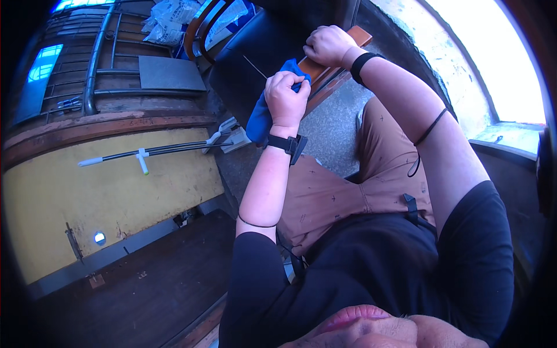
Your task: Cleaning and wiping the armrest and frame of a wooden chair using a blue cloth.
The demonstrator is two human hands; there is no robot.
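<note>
The left hand [286, 95] is fisted around a blue cloth [261, 116], pressing it against the lower part of a brown wooden armrest [316, 66] on the dark chair [255, 58] — wiping looks underway, not finished. The right hand [328, 45] lies on the armrest's upper end, fingers curled over it; how much wood is already clean I cannot tell.

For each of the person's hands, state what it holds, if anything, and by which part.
The left hand grips a bunched blue cloth at its upper end. The right hand clasps the brown wooden armrest of a chair, near its far end.
</note>
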